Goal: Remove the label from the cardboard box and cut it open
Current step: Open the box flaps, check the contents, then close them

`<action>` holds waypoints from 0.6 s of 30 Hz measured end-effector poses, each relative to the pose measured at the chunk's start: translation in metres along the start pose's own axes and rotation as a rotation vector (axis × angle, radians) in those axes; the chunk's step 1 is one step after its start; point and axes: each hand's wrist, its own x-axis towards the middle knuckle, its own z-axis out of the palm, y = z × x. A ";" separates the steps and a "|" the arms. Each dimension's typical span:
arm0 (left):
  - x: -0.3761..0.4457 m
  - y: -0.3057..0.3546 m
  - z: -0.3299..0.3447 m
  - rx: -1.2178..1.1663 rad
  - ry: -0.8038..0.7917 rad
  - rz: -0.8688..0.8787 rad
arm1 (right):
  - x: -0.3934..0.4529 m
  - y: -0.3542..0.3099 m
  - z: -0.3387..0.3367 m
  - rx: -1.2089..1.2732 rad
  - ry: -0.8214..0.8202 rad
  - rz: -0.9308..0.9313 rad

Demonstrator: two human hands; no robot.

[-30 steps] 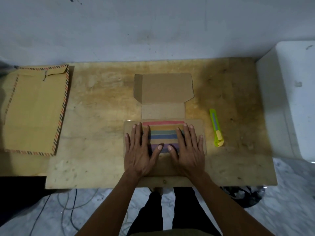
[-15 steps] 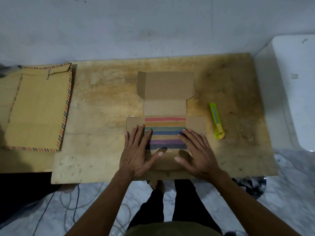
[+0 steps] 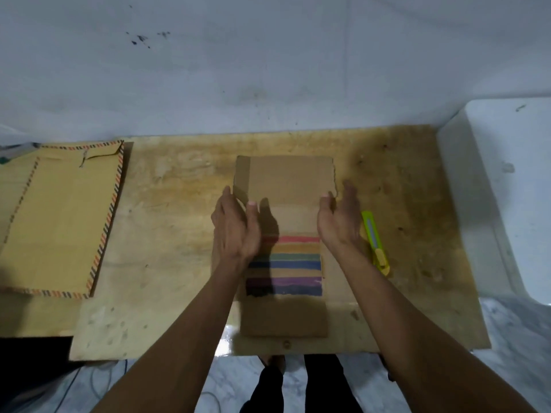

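Note:
The brown cardboard box (image 3: 290, 180) lies opened out flat in the middle of the wooden table (image 3: 179, 234). Its inner panel shows coloured stripes (image 3: 293, 260) from red to purple. My left hand (image 3: 235, 228) holds the left edge of the far flap, thumb on top and fingers behind. On the flap's right edge my right hand (image 3: 340, 219) grips the same way. A yellow-green utility knife (image 3: 376, 245) rests on the table just right of my right wrist, untouched. I see no label on the box.
A large brown envelope (image 3: 59, 219) with a striped border lies at the table's left end. A white rounded unit (image 3: 507, 189) stands against the table's right side. The wall runs right behind the table. Cables lie on the marble floor below.
Both hands have left the striped panel near me and moved forward to the far flap, taking hold of its left and right edges. The striped panel is uncovered.

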 end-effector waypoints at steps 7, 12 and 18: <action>0.016 0.024 0.004 -0.287 -0.003 -0.351 | 0.020 -0.003 -0.001 0.321 -0.106 0.233; 0.022 0.025 -0.005 -0.459 0.043 -0.481 | 0.021 -0.002 -0.013 0.553 -0.175 0.303; 0.014 0.027 -0.024 -0.715 -0.013 -0.559 | 0.007 -0.012 -0.033 0.789 -0.257 0.446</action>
